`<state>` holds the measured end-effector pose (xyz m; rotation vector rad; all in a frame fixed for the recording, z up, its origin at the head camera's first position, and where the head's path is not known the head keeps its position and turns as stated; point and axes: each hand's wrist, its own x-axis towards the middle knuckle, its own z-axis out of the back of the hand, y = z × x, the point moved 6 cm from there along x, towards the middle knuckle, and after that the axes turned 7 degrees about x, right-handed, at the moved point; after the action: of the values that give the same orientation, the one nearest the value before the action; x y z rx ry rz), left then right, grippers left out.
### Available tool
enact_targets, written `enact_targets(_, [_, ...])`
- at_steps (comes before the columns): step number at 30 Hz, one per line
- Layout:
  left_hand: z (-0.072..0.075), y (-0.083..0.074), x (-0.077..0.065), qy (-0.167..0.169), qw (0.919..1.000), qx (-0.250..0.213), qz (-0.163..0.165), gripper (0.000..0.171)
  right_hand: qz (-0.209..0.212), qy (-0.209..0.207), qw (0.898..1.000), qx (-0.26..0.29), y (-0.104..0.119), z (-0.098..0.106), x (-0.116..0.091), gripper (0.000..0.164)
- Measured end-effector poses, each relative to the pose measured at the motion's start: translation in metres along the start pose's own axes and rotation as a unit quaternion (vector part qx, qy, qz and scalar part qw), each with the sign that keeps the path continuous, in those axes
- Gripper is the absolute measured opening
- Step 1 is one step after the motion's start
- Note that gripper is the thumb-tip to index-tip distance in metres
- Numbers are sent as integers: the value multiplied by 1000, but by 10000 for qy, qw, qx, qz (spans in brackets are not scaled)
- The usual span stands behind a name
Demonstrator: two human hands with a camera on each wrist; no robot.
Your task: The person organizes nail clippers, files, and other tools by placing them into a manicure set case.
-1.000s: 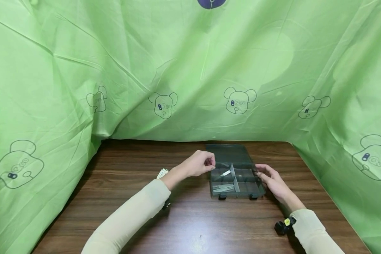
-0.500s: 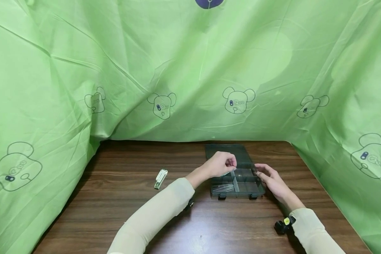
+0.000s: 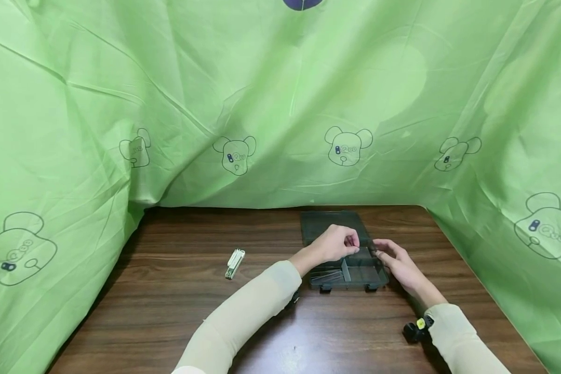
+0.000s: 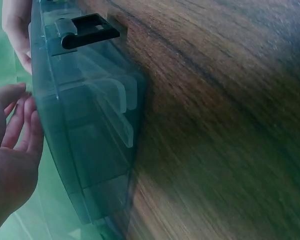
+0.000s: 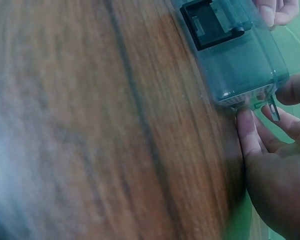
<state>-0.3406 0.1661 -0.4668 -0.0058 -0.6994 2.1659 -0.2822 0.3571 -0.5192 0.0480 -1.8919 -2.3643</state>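
A see-through dark plastic compartment box (image 3: pixel 365 276) lies on the wooden table with its lid (image 3: pixel 324 223) folded back. Thumb and fingertips drawn together, my left hand (image 3: pixel 335 243) is over the rear compartments; I cannot tell whether anything small is between the tips. Its forearm and palm cover the rear left compartment. My right hand (image 3: pixel 400 266) grips the box's right side, thumb above and fingers lower, as the right wrist view shows at the box's corner (image 5: pixel 250 75). Several thin clear strips (image 3: pixel 327 276) lie in the front left compartment.
Left of the box, a small slim white and green object (image 3: pixel 235 264) lies on the table (image 3: pixel 177 291). Two black latches (image 3: pixel 325 288) stick out at the box's front. Green printed cloth (image 3: pixel 280 104) hangs around the back and sides.
My left hand has moved right across the box, from its left edge to above the rear compartments, covering a white-tipped item seen earlier. My right hand has stayed at the box's right side.
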Motion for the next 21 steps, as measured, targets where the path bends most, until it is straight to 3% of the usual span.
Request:
enact_targets(4, [3, -2, -4, 207, 9993, 256, -158, 5, -53, -19, 10000, 45, 0, -1, -1, 42])
enact_targets(11, [22, 5, -25, 218, 9981, 401, -408, 16, -61, -11, 10000, 54, 0, -2, -2, 44])
enact_targets(15, [40, 18, -43, 171, 9979, 449, -444, 19, -103, 16, 9999, -1, 0, -1, -3, 45])
enact_targets(21, [70, 48, -74, 53, 9992, 349, -170, 25, -117, 26, 9999, -5, -1, 1, -3, 44])
